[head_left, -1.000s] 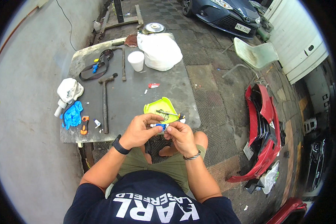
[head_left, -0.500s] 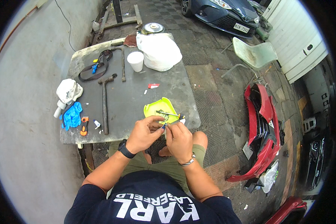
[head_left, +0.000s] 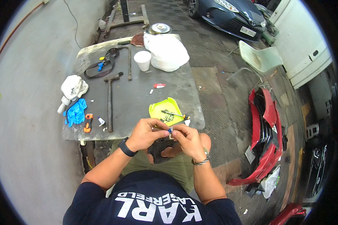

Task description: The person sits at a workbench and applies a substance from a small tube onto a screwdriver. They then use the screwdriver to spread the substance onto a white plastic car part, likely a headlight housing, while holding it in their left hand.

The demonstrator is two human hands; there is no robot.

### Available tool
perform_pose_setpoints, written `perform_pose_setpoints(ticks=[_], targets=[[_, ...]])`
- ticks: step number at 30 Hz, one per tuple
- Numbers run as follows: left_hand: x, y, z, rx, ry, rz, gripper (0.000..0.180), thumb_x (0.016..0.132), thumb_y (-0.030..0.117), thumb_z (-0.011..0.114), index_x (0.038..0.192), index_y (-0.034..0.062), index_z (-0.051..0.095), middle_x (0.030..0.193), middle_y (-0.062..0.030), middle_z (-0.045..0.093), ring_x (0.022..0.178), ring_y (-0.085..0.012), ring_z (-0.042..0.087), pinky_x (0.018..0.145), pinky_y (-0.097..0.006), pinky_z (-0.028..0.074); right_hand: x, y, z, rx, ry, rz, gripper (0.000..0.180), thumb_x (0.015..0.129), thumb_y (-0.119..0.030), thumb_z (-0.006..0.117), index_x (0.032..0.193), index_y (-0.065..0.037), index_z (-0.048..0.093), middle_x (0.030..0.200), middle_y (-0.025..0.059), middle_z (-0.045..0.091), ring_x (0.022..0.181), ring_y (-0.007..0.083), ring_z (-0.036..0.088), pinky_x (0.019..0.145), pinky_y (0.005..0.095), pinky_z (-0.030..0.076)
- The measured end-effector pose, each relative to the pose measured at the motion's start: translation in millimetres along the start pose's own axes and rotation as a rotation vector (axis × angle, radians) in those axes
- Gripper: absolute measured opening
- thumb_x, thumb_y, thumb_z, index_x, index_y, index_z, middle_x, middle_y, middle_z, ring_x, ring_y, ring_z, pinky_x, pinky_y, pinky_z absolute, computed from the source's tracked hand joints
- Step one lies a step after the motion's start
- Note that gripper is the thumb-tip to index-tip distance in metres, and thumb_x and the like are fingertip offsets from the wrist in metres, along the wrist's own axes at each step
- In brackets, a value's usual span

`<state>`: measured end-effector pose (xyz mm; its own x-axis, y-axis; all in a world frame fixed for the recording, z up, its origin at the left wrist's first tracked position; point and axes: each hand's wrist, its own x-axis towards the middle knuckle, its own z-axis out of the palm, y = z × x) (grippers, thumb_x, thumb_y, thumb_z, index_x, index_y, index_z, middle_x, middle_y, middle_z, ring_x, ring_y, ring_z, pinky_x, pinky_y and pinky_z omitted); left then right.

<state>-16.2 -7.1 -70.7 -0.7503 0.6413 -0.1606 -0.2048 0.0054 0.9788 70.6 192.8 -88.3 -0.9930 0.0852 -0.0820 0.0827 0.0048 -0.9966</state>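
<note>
I sit at the near edge of a grey metal table (head_left: 139, 97). My left hand (head_left: 145, 134) and my right hand (head_left: 187, 139) meet just off the table's front edge and pinch a small blue and metal part (head_left: 170, 131) between their fingertips. Right behind them on the table lies a yellow-green tray (head_left: 157, 109) holding a thin screwdriver (head_left: 172, 114) and some small dark parts. A black watch is on my left wrist, a bracelet on my right.
On the table: a long hammer (head_left: 110, 101), blue gloves (head_left: 76, 111), an orange cutter (head_left: 87, 123), a white cup (head_left: 142, 60), a white bag (head_left: 167, 50), a black strap (head_left: 101, 66). A red car bumper (head_left: 266, 138), a pale chair (head_left: 261, 58) and a dark car (head_left: 229, 15) stand to the right.
Both hands stay together over the small part. They have shifted slightly toward me and lower from the tray's edge, with the fingers re-gripping the part.
</note>
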Motion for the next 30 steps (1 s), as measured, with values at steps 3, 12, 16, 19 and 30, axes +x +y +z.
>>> perform_pose_setpoints(ticks=[3, 12, 16, 19, 30], targets=[[-3, -3, 2, 0.019, 0.043, 0.008, 0.024, 0.090, 0.012, 0.084, 0.106, -0.0056, 0.076, 0.101, -0.0098, 0.078, 0.093, -0.0142, 0.072, 0.083, -0.031, 0.061, -3, 6, 7, -0.127, 0.035, 0.008, 0.019, 0.100, -0.013, 0.071, 0.110, 0.003, 0.071, 0.090, 0.0051, 0.073, 0.081, 0.0111, 0.066, 0.072, 0.0278, 0.054], [-16, -12, -31, 0.229, 0.127, 0.120, 0.031, 0.093, 0.013, 0.079, 0.119, -0.0015, 0.071, 0.107, -0.0131, 0.076, 0.097, -0.0182, 0.073, 0.084, -0.035, 0.058, -7, 3, 14, -0.060, 0.042, -0.075, 0.018, 0.101, -0.009, 0.070, 0.110, 0.006, 0.074, 0.092, 0.0075, 0.077, 0.084, 0.0097, 0.068, 0.075, 0.0260, 0.055], [-12, -12, -109, 1.026, 0.524, 0.384, 0.022, 0.087, 0.010, 0.070, 0.107, 0.0032, 0.076, 0.107, -0.0191, 0.076, 0.098, -0.0401, 0.068, 0.086, -0.050, 0.055, -12, -15, 0, -0.242, -0.028, 0.175, 0.017, 0.100, -0.015, 0.072, 0.101, 0.001, 0.079, 0.093, 0.0083, 0.080, 0.087, 0.0106, 0.070, 0.077, 0.0250, 0.053], [-10, -1, -142, 1.212, 0.517, 0.232, 0.020, 0.088, 0.013, 0.073, 0.105, 0.0023, 0.077, 0.096, -0.0183, 0.076, 0.096, -0.0386, 0.069, 0.089, -0.049, 0.054, -8, 5, -2, -0.264, -0.036, -0.004, 0.021, 0.096, -0.011, 0.078, 0.083, 0.005, 0.072, 0.078, 0.0067, 0.072, 0.073, 0.0118, 0.064, 0.066, 0.0281, 0.050], [-46, -23, -247, 1.173, 0.679, 0.028, 0.029, 0.090, 0.014, 0.074, 0.114, -0.0020, 0.075, 0.107, -0.0213, 0.077, 0.092, -0.0361, 0.074, 0.087, -0.043, 0.058, -5, 27, 8, -0.216, 0.027, -0.004, 0.026, 0.108, -0.020, 0.063, 0.109, 0.004, 0.074, 0.072, 0.0007, 0.063, 0.066, 0.0093, 0.056, 0.061, 0.0269, 0.046]])
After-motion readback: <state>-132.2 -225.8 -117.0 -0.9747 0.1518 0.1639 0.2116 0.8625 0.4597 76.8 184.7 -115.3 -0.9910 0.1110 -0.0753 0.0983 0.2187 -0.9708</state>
